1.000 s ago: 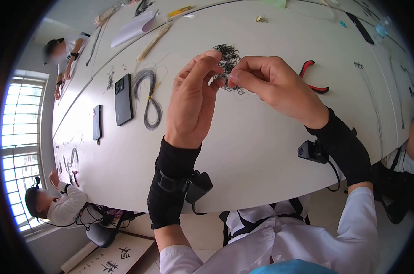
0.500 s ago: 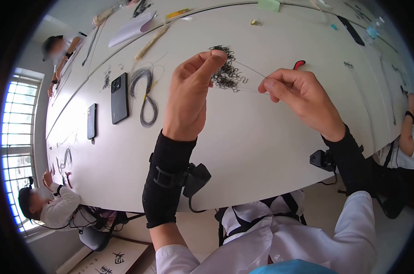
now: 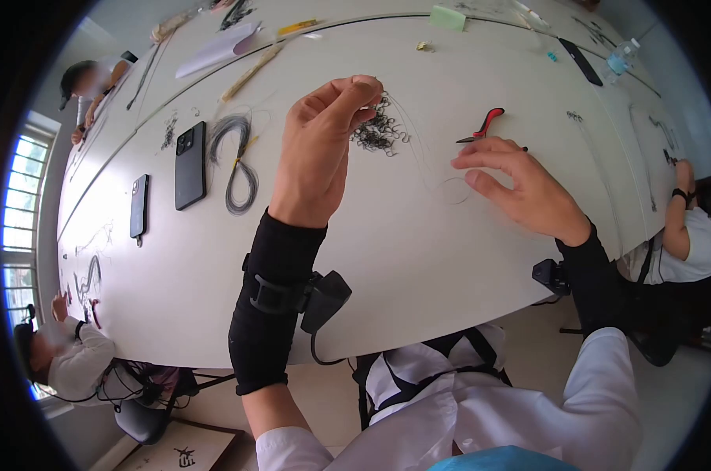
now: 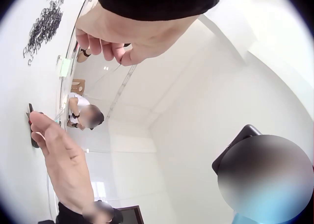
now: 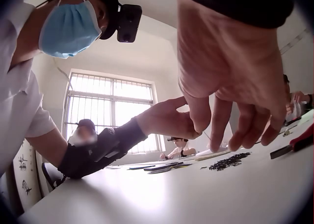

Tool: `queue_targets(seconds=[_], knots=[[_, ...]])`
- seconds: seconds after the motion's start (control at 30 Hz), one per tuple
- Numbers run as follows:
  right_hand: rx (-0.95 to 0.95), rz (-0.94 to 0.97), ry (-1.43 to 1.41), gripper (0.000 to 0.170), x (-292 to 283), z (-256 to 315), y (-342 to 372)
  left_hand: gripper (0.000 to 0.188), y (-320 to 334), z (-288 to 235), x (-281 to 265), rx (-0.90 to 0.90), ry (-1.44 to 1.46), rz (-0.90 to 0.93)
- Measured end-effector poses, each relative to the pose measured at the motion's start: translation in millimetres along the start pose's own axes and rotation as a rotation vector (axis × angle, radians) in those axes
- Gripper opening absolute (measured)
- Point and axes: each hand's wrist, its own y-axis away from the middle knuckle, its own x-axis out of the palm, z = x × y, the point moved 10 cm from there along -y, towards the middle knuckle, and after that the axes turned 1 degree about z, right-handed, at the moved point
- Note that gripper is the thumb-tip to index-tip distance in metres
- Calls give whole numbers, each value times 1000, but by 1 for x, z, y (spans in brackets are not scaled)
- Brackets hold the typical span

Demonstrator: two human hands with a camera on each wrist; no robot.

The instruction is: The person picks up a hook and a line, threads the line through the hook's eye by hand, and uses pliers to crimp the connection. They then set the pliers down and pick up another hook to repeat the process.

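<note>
My left hand [image 3: 316, 141] is raised over the table, thumb and index finger pinching a thin clear line [image 3: 409, 125] near its top. The line hangs down to the right and curls into a loose loop on the tabletop. Whatever else sits between those fingertips is hidden. Behind the hand lies a pile of small dark curved hooks [image 3: 380, 133], also visible in the right wrist view [image 5: 229, 161]. My right hand [image 3: 520, 184] hovers to the right with fingers apart and nothing in them. Just beyond it lie red-and-black pliers [image 3: 490, 122], partly covered by its fingers.
At left are a tied coil of grey line [image 3: 241, 177], a large dark phone [image 3: 190, 165] and a smaller phone [image 3: 138, 206]. Long lines with a hook bunch [image 3: 575, 116] lie at right, near a bottle [image 3: 621, 56]. Other people sit around the table.
My right hand held the line close to the left fingers, drew it out to the right, then let go and opened. The line now hangs slack from my left hand, which keeps its pinch.
</note>
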Motion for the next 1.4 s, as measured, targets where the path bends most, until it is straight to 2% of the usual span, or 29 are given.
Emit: queue_targets(seconds=[0.03, 0.07, 0.17, 0.2, 0.3, 0.4, 0.5, 0.6, 0.7, 0.73, 0.83, 0.87, 1.17, 1.27, 1.4], knots=[[-33, -69, 75, 25, -13, -8, 0, 17, 1, 0, 2, 9, -14, 12], [80, -124, 27, 36, -25, -29, -6, 16, 1, -2, 6, 19, -30, 26], [-89, -104, 525, 45, -31, -51, -15, 15, 2, -2, 14, 17, -53, 53], [-47, -10, 476, 52, -24, -60, -16, 15, 3, -2, 15, 11, -54, 53], [-49, 50, 440, 49, -20, -72, -18, 15, 5, -4, 16, 3, -50, 54], [-120, -13, 608, 42, -16, -77, -15, 15, 6, -4, 16, -14, -63, 31], [-87, -8, 520, 35, -13, -80, -16, 15, 5, -2, 16, -2, -58, 38], [-45, -149, 343, 33, -26, -75, -20, 14, 6, -2, 16, -5, -61, 30], [-9, -149, 82, 36, -30, -19, -18, 14, 8, -2, 16, -24, -75, -11], [-168, -256, 30, 38, -28, 1, -16, 14, 9, -1, 16, -18, -69, -6], [-102, -201, -177, 39, -11, 29, -19, 16, 7, -2, 18, -4, -61, 12], [-140, -250, -213, 39, -9, 34, -21, 16, 8, -2, 18, -4, -59, 5], [-178, -320, -181, 33, -4, 54, -28, 15, 8, -3, 14, -2, -24, -18], [-102, -296, -169, 30, -4, 53, -28, 14, 8, -3, 15, 6, 6, 10], [-152, -344, -122, 27, -6, 56, -27, 14, 8, -4, 17, 12, 41, 18]])
